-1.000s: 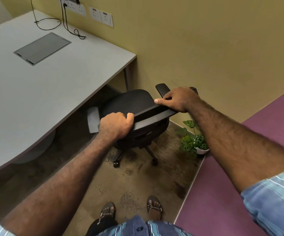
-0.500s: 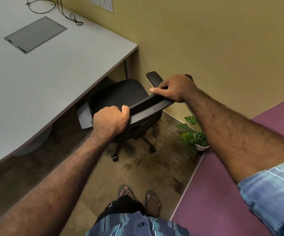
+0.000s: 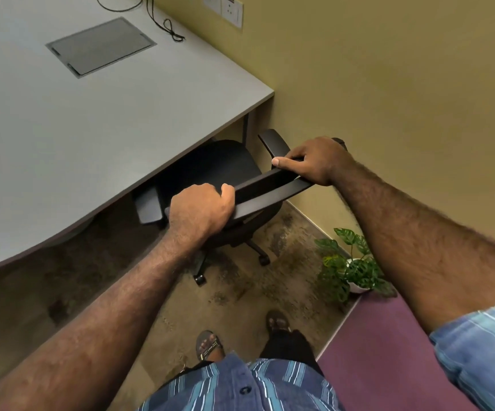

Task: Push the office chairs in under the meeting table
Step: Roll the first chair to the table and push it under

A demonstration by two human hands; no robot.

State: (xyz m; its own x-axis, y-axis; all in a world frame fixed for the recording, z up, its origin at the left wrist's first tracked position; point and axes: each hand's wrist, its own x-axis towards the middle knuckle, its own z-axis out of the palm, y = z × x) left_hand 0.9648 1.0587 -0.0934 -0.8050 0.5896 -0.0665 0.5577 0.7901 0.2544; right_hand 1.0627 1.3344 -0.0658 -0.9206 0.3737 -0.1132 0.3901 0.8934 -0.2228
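- Left hand (image 3: 201, 210) and right hand (image 3: 314, 161) both clamped on chair (image 3: 210, 170) backrest top.
- Seat partly under worktop (image 3: 107, 129) edge, at 12 o'clock from feet.
- Backrest outside; probably more pushing left.

No readable text, brand, number or sign anywhere in view. Wall socket plate (image 3: 232, 11) above the table corner carries a small dark strip along its top edge that may be a label; too small and blurred to read.
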